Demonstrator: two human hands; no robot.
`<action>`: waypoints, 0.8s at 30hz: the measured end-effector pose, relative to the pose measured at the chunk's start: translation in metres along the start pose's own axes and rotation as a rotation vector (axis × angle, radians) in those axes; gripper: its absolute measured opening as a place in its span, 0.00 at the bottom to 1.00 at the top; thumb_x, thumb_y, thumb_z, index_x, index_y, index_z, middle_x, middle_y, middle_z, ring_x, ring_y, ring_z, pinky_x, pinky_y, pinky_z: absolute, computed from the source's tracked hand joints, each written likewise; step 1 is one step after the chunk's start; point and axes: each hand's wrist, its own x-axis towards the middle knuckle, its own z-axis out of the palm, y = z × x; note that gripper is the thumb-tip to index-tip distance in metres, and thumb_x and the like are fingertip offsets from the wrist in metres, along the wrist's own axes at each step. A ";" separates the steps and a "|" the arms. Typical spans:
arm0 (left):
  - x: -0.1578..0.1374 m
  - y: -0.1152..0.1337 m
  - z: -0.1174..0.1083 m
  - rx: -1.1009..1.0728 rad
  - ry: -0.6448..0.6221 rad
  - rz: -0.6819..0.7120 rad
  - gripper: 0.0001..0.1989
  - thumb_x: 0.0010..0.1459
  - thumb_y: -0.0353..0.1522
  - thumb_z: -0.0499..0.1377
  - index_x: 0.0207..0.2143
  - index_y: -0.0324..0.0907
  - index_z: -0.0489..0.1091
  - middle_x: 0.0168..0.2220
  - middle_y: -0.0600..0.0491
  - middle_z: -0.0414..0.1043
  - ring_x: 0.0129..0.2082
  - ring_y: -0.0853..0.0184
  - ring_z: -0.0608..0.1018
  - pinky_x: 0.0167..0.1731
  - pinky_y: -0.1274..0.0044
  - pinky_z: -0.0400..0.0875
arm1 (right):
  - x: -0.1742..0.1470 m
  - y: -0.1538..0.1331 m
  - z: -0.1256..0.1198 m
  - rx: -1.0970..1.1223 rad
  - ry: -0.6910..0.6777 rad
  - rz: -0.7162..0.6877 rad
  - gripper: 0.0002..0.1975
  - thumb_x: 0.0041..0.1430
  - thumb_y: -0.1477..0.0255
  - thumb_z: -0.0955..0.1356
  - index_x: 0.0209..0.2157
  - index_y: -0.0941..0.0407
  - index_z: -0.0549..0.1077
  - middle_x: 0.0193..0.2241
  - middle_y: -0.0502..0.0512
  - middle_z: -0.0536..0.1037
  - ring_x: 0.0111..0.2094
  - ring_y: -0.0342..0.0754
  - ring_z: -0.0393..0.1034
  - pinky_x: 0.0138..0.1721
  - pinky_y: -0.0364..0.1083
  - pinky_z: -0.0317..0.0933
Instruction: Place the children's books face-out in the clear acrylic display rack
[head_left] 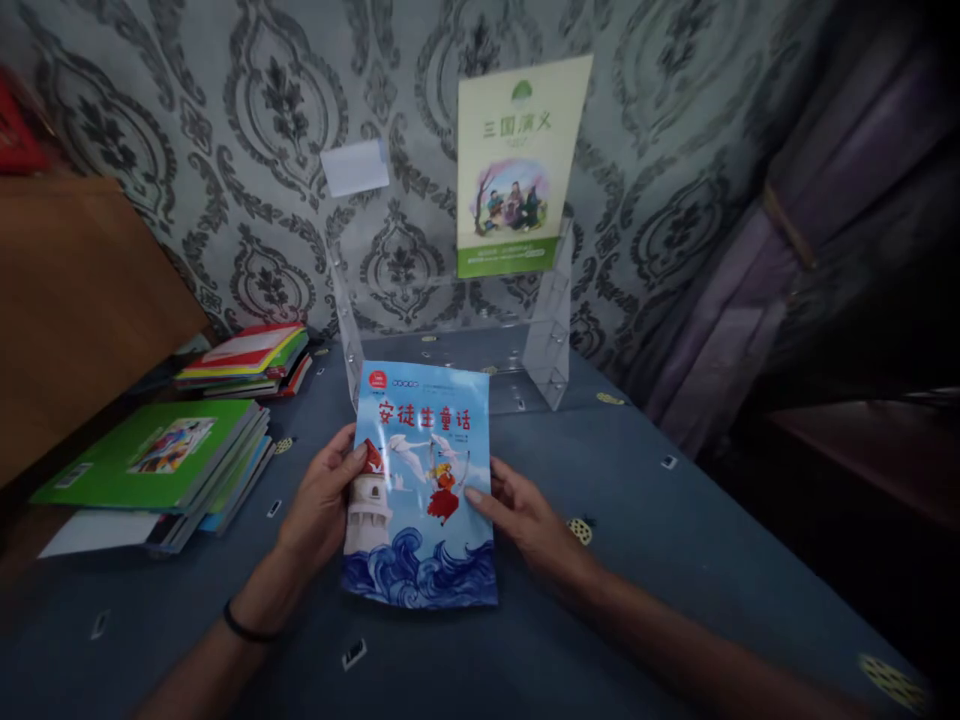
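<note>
Two hands held one blue book (420, 545) between them, in front of one clear rack (551, 345).
One thumb of each hand lay on the cover, the fingers bent behind: the left hand (321, 497) gripped the left edge, the right hand (531, 515) the right. Whether the book touched the table (637, 480) could not be told. One cream-and-green book (521, 130) stood on the rack; two book piles (120, 465) lay at the left.
</note>
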 end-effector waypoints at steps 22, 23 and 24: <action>0.022 -0.019 0.015 0.003 0.200 0.199 0.20 0.39 0.42 0.74 0.29 0.41 0.72 0.26 0.56 0.79 0.28 0.63 0.82 0.31 0.76 0.78 | 0.010 -0.036 -0.002 -0.172 0.043 -0.261 0.18 0.66 0.59 0.67 0.52 0.52 0.69 0.51 0.57 0.78 0.51 0.52 0.73 0.53 0.52 0.68; 0.023 -0.021 0.012 0.010 0.191 0.205 0.21 0.40 0.44 0.74 0.30 0.41 0.72 0.26 0.55 0.79 0.29 0.63 0.82 0.31 0.76 0.78 | 0.010 -0.036 -0.002 -0.179 0.038 -0.265 0.18 0.66 0.58 0.67 0.52 0.52 0.69 0.50 0.57 0.78 0.50 0.52 0.73 0.53 0.52 0.68; 0.023 -0.022 0.007 0.023 0.182 0.201 0.22 0.41 0.46 0.73 0.31 0.41 0.73 0.26 0.55 0.79 0.29 0.62 0.82 0.30 0.75 0.78 | 0.011 -0.035 -0.003 -0.186 0.030 -0.274 0.18 0.65 0.57 0.67 0.52 0.52 0.69 0.49 0.57 0.78 0.49 0.52 0.73 0.52 0.52 0.68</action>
